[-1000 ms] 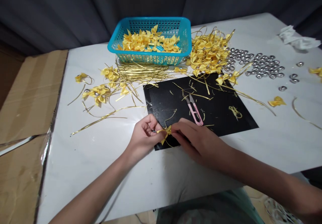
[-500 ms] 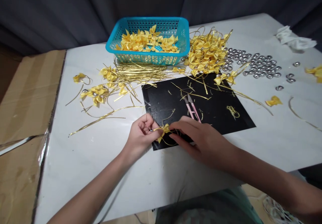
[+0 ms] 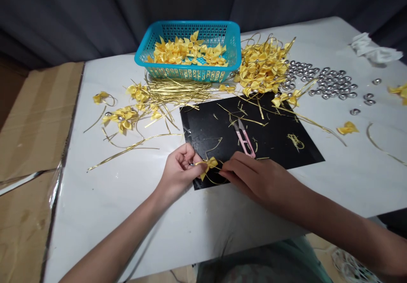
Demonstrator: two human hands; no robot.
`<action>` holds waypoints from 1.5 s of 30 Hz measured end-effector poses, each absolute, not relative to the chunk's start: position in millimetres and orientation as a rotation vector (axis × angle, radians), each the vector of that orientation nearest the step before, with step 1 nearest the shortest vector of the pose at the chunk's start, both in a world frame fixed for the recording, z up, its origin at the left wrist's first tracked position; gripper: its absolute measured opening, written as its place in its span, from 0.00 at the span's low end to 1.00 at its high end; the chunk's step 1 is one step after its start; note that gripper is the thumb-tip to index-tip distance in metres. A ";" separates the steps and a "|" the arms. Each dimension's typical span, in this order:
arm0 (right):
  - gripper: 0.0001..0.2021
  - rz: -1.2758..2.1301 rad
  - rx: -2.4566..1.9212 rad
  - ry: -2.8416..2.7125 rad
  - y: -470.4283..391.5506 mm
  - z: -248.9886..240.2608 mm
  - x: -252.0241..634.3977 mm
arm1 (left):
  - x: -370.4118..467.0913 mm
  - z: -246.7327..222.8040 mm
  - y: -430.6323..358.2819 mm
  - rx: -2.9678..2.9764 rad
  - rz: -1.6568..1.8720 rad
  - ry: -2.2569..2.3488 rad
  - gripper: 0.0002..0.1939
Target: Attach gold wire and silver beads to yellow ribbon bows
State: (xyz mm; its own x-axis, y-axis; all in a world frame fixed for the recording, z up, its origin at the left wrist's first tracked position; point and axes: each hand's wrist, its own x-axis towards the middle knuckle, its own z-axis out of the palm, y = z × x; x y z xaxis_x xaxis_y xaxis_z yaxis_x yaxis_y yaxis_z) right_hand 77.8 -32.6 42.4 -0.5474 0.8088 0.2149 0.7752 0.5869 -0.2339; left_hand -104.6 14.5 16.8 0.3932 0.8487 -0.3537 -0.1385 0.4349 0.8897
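Note:
My left hand pinches a yellow ribbon bow above the near edge of a black mat. A small shiny bit shows between its fingers. To the right of the bow, the fingertips of my right hand are pressed together on a thin gold cord that comes from the bow. Another loop of cord hangs below the bow. Just beyond my right hand, pink thread snips lie on the mat among cord scraps.
A blue basket of yellow bows stands at the back. Gold cords lie before it. Right of it are a heap of corded bows and many silver beads. More bows lie on the left; cardboard borders the table.
My right hand has drawn back slightly to the right from the bow, and its fingers have closed on the cord. My left hand keeps its hold on the bow.

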 end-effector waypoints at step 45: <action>0.12 0.555 -1.499 -2.441 -34.5 43.7 76.5 | -102.3 15.5 12.4 0.998 0.729 1.021 0.19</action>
State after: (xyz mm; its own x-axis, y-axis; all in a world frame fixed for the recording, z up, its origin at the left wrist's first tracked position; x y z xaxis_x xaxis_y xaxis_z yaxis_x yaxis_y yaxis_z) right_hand 76.5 -34.5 43.7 -0.4539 0.8910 -0.0080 0.8068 0.4071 -0.4282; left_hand -102.3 12.4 15.5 0.3680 0.8637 -0.3443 -0.0454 0.3865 0.9212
